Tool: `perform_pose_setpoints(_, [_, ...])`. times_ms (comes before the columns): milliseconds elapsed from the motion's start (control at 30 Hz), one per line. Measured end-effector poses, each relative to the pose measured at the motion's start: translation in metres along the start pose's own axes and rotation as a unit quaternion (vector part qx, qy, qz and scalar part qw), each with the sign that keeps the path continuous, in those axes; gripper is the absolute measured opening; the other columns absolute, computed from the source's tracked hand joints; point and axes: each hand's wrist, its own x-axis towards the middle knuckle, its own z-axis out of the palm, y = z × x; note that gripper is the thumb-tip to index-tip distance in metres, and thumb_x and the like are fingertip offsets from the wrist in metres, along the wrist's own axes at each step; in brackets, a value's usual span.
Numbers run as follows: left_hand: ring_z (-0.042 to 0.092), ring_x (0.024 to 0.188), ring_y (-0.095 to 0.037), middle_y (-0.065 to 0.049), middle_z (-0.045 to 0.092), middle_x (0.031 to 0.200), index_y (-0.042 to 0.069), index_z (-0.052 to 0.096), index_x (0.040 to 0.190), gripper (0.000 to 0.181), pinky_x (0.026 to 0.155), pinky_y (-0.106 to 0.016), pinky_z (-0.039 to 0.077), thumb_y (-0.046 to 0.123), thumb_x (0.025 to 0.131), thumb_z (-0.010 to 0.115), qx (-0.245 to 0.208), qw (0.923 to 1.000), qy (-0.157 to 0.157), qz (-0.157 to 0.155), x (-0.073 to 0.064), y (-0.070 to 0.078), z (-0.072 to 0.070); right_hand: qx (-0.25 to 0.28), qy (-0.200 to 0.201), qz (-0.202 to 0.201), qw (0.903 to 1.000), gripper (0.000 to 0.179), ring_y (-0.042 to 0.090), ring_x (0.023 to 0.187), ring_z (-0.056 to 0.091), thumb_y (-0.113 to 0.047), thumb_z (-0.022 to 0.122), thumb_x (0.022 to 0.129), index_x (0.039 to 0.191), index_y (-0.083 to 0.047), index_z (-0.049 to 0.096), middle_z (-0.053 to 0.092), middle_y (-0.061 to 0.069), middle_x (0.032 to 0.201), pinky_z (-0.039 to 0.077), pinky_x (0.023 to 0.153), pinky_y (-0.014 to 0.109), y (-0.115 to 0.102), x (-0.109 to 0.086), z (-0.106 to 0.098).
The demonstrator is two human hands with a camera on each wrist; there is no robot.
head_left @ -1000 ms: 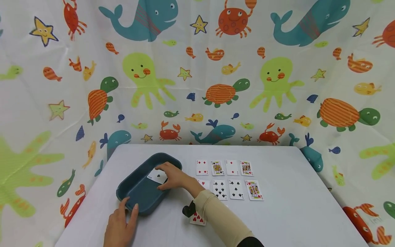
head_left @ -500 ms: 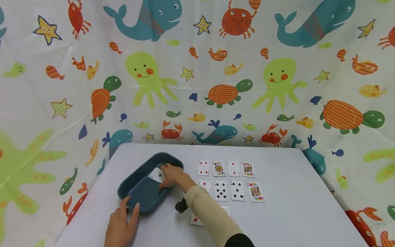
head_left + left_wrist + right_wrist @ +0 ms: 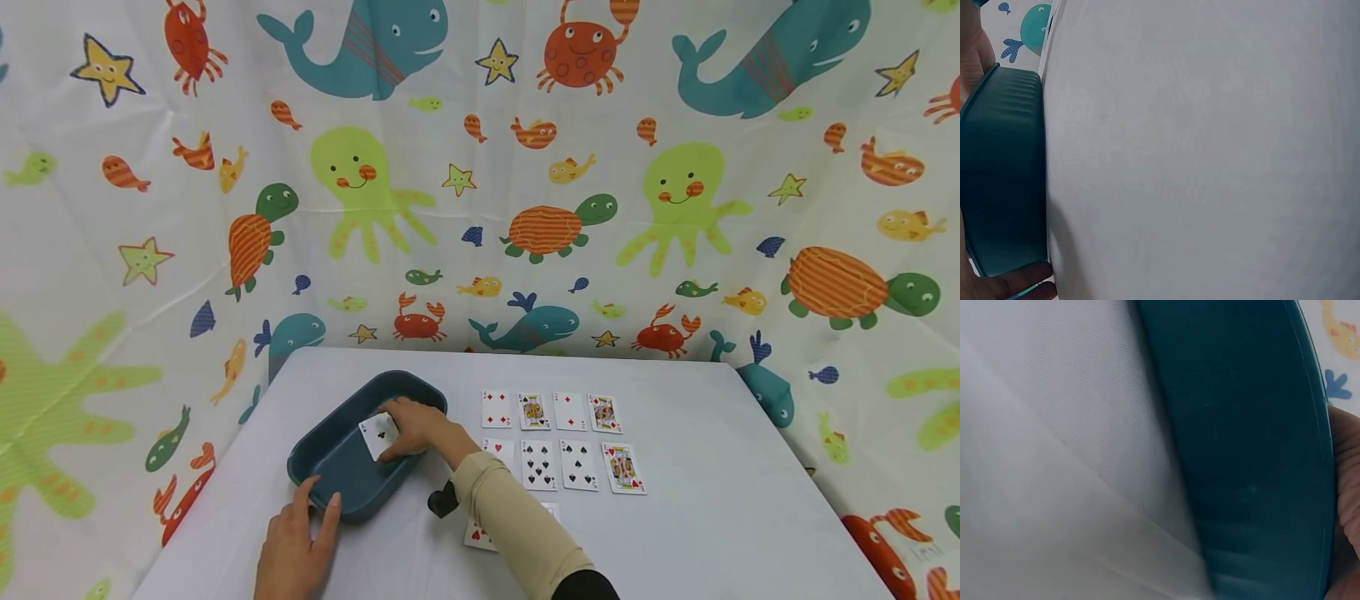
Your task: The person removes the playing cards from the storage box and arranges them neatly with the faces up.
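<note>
A dark teal tray (image 3: pixel 318 446) stands at the left of the white table. My left hand (image 3: pixel 294 542) holds its near end, thumb and fingers spread to either side; the left wrist view shows fingers (image 3: pixel 1025 275) against the outer wall. My right hand (image 3: pixel 412 427) reaches over the right rim and pinches a playing card (image 3: pixel 377 435) with black clubs, tilted inside the tray. The fingers cover part of its face, and its number is hard to read. In the right wrist view, the tray's outer wall (image 3: pixel 1254 450) blocks the card from sight.
Right of the tray, playing cards lie face up in rows, including a four of diamonds (image 3: pixel 496 408) and a king of hearts (image 3: pixel 623 468). The right sleeve (image 3: pixel 510 517) partly covers the nearest row. A curtain with printed sea animals (image 3: pixel 480 167) hangs behind the table.
The clubs card in the tray has turned and tilted as my right fingers closed on it. My left hand stays at the tray's near end. The head view has shifted slightly.
</note>
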Motion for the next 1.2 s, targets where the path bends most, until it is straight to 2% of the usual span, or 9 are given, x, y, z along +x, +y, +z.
perform_pose_setpoints(100, [0.056,0.109,-0.049,-0.037,0.056,0.123,0.004,0.034,0.150,0.072,0.089,-0.068,0.046,0.058,0.104,0.043,-0.003,1.0000,-0.004,-0.004,0.001,0.000,0.000,0.002,0.002,0.002,1.0000,0.087,0.009,0.113,0.056,-0.053,0.088,0.076,0.149,-0.024,0.050,0.056,-0.003,0.142,0.050,0.095,0.029,-0.001,0.002,0.000])
perform_pose_setpoints(233, [0.057,0.107,-0.048,-0.037,0.057,0.123,0.003,0.034,0.151,0.073,0.088,-0.068,0.047,0.058,0.104,0.044,-0.001,0.9999,-0.012,-0.008,0.002,-0.001,0.003,-0.001,-0.007,0.020,0.9998,0.090,0.011,0.125,0.053,-0.055,0.088,0.074,0.150,-0.025,0.049,0.052,-0.003,0.148,0.048,0.102,0.032,-0.003,0.007,0.005])
perform_pose_setpoints(367, [0.059,0.102,-0.046,-0.036,0.059,0.119,0.002,0.036,0.149,0.072,0.085,-0.066,0.048,0.057,0.104,0.044,0.002,1.0000,-0.008,-0.003,0.000,-0.002,0.004,-0.008,-0.017,0.030,0.9994,0.091,0.012,0.133,0.049,-0.055,0.089,0.073,0.150,-0.026,0.049,0.049,-0.003,0.151,0.046,0.105,0.033,-0.005,0.013,0.010])
perform_pose_setpoints(833, [0.058,0.104,-0.045,-0.034,0.059,0.120,0.003,0.035,0.150,0.071,0.086,-0.066,0.049,0.057,0.104,0.045,-0.001,1.0000,-0.004,-0.002,0.000,0.002,0.002,-0.032,-0.017,0.020,0.9992,0.090,0.015,0.134,0.048,-0.052,0.089,0.074,0.149,-0.021,0.050,0.052,-0.001,0.148,0.041,0.111,0.033,-0.005,0.025,0.010])
perform_pose_setpoints(1200, [0.058,0.104,-0.045,-0.034,0.059,0.120,0.004,0.036,0.150,0.071,0.087,-0.067,0.048,0.056,0.104,0.046,0.000,1.0000,-0.003,-0.006,0.001,0.001,-0.001,-0.045,-0.006,0.009,0.9989,0.082,0.012,0.125,0.053,-0.052,0.089,0.075,0.144,-0.024,0.054,0.059,-0.003,0.139,0.046,0.104,0.030,-0.009,0.024,0.010])
